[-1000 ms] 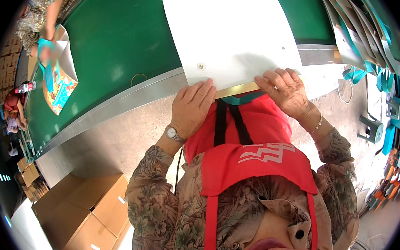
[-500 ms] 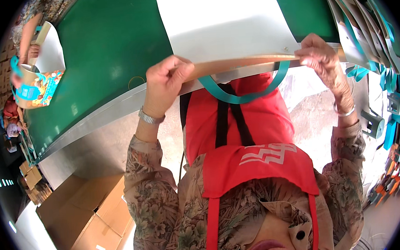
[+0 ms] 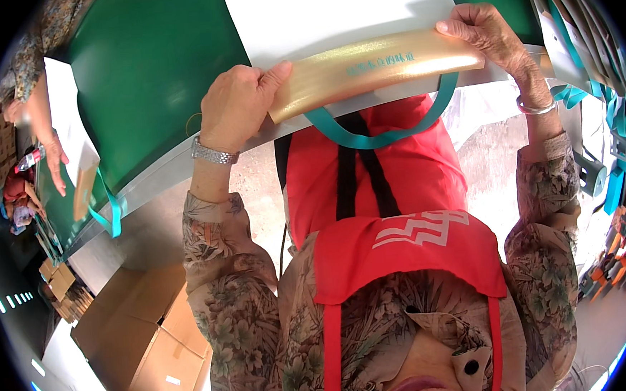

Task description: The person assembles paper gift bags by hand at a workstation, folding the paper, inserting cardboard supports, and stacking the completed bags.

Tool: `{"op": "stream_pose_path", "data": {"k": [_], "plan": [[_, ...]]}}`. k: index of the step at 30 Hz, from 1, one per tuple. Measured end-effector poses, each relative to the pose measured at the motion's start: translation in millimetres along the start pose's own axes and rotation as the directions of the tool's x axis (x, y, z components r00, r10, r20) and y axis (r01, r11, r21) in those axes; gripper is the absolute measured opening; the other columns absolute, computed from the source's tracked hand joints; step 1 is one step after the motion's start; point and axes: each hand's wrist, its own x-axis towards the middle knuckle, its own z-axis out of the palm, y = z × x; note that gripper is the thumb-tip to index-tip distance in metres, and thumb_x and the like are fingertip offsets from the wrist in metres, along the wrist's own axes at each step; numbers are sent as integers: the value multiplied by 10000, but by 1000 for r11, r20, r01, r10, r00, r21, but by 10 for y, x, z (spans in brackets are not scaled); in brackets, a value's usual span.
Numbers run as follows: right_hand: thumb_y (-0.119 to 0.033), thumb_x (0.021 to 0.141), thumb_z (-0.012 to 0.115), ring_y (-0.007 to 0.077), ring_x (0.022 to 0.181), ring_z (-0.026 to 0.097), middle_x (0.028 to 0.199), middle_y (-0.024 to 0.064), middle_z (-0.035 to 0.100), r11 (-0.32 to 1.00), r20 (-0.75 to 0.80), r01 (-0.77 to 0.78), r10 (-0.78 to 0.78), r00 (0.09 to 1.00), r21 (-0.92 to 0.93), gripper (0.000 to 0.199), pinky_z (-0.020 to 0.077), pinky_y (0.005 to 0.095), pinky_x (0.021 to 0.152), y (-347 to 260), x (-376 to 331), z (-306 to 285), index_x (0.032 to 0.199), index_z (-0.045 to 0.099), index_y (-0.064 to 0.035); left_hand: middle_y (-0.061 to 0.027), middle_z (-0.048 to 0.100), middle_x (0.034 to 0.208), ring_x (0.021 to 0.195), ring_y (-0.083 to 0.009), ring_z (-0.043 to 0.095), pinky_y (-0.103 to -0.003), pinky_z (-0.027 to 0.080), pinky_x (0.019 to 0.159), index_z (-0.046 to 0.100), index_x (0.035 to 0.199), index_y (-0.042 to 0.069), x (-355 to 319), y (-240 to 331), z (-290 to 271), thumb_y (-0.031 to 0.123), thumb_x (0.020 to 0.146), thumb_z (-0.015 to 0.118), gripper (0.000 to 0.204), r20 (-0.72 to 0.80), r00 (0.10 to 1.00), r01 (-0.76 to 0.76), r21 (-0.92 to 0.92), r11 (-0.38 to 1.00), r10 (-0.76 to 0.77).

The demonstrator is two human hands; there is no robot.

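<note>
A white paperboard sheet (image 3: 345,14) lies on the green table, its gold flap (image 3: 383,58) bent up along the near edge. At the flap's left end, my left hand (image 3: 239,100) grips with the thumb on top; its other fingers are mostly hidden. My right hand (image 3: 486,38) pinches the flap near its right end, thumb lying along it. Below the flap a teal ribbon handle (image 3: 367,140) hangs in a loop over the table edge, in front of my red apron (image 3: 410,254).
The green tabletop (image 3: 170,82) has a metal edge. At the left, a co-worker's hand (image 3: 56,161) is beside another white sheet (image 3: 72,117) with a teal ribbon. Similar boards (image 3: 568,29) stand stacked at the right. An open cardboard box (image 3: 135,335) sits on the floor at lower left.
The gold flap has turned so its printed face shows, and both hands have moved up and slightly outward with it. The co-worker's printed piece has given way to a flat white sheet.
</note>
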Motion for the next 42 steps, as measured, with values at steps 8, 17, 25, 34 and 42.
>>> {"op": "stream_pose_path", "data": {"k": [8, 17, 25, 34, 42], "plan": [[-565, 876, 768, 223, 707, 692, 749, 82, 690, 932, -90, -140, 116, 989, -335, 504, 565, 369, 739, -387, 7, 24, 886, 755, -61, -115, 727, 812, 816, -290, 716, -436, 553, 719, 737, 825, 7, -9, 216, -205, 631, 935, 624, 644, -62, 997, -8, 539, 842, 48], [-598, 852, 739, 275, 874, 741, 905, 98, 747, 731, -96, -204, 188, 977, -651, 532, 563, 405, 840, -494, -77, -20, 1009, 758, -90, -169, 418, 1614, 1528, -323, 354, -651, 220, 1213, 437, 1528, 10, -108, 574, 573, 650, 869, 692, 953, -159, 822, -501, 253, 828, 546], [-717, 840, 601, 255, 1526, 384, 1606, 64, 474, 642, 95, 387, -440, 893, -662, 952, 236, 538, 1271, -899, -278, 929, 1551, 468, -98, -198, 388, 1638, 1536, -382, 336, -636, 201, 1212, 377, 1566, -13, -78, 567, 617, 661, 904, 647, 983, -89, 829, -495, 343, 798, 552], [-773, 777, 625, 267, 1570, 300, 1678, 59, 362, 709, 7, 355, -443, 897, -610, 1099, 188, 538, 1290, -606, -324, 896, 1607, 379, -96, -220, 385, 1630, 1525, -387, 351, -693, 248, 1166, 409, 1537, -21, -93, 617, 592, 597, 853, 731, 977, -108, 851, -465, 299, 834, 513], [-927, 752, 512, 276, 1589, 238, 1691, 77, 320, 702, -142, 146, -335, 932, -697, 1210, 120, 503, 1312, -284, -512, 482, 1630, 312, -119, -251, 370, 1631, 1537, -411, 329, -657, 234, 1209, 365, 1561, -25, -137, 587, 560, 671, 877, 647, 1016, -87, 868, -452, 264, 852, 488]]}}
